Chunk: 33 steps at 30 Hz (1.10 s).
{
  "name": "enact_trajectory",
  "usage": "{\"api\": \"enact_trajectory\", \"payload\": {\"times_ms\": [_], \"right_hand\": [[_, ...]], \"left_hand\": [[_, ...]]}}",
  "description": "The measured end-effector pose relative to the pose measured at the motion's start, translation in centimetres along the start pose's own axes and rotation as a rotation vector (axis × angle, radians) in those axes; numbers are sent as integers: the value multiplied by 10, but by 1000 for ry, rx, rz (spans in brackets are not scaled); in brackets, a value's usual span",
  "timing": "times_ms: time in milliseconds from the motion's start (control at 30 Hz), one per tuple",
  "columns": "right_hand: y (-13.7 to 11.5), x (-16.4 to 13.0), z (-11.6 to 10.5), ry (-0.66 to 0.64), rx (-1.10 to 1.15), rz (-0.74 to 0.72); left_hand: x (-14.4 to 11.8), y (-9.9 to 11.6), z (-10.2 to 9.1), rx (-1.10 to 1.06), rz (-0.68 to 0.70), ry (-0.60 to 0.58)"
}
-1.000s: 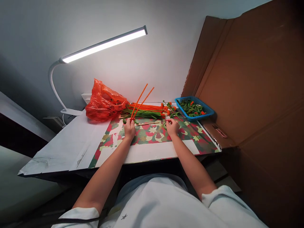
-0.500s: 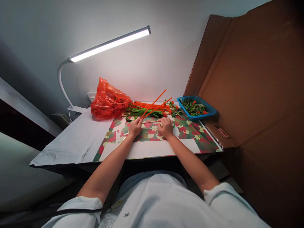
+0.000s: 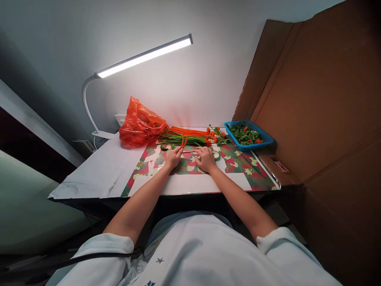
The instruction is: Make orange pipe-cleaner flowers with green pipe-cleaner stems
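Two thin fuzzy orange pipe-cleaner stems (image 3: 183, 141) rise a short way from the left hand (image 3: 173, 157), blurred, their tips just in front of the bundle of orange and green stems. A slim pale wooden stick (image 3: 190, 151) lies flat, spanning between that hand and the right hand (image 3: 205, 158).

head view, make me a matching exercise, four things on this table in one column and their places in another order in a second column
Things:
1. crumpled orange plastic bag
2. blue plastic basket
3. white gooseneck desk lamp
4. bundle of green and orange pipe cleaners

Places:
A. far right of the table, beside the brown cardboard wall
B. far edge of the table, between the bag and the basket
C. clamped at the far left corner, its light bar over the table
D. far left of the patterned mat, by the lamp's base

Pairs: 1-D, 2-A, 3-C, 4-B
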State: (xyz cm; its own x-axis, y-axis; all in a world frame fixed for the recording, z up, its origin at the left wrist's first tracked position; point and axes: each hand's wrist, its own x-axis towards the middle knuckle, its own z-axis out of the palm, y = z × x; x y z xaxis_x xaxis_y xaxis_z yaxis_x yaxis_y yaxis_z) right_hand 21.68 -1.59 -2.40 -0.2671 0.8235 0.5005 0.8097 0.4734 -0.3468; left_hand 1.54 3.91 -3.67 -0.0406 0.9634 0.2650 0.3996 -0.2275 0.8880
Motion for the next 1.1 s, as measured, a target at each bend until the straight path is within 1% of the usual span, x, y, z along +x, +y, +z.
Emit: {"api": "enact_trajectory", "payload": {"times_ms": [167,267,467,567,667,767,867,933,1000,1033,1100], "right_hand": [[0,-1,0,26,44,16],[0,0,1,38,93,21],[1,-2,0,65,276,38],[-1,-3,0,90,428,54],[-8,8,3,154,620,125],[-18,35,6,224,855,245],[-28,66,0,281,1098,324],[-34,79,-9,297,1241,351],[-40,83,-19,278,1361,365],[-43,83,-24,249,1409,369],[-51,80,-33,149,1482,372]], "left_hand": [[0,1,0,11,18,7],[-1,-1,0,35,29,-27],[0,-7,-2,63,50,2],[-1,-8,-4,79,92,-45],[-5,-5,-5,102,154,-127],[-13,0,-4,122,232,-243],[-21,5,-5,128,307,-332],[-25,10,-9,116,331,-330],[-24,18,-14,92,342,-309],[-22,24,-18,74,341,-294],[-15,40,-25,22,330,-272]]}}
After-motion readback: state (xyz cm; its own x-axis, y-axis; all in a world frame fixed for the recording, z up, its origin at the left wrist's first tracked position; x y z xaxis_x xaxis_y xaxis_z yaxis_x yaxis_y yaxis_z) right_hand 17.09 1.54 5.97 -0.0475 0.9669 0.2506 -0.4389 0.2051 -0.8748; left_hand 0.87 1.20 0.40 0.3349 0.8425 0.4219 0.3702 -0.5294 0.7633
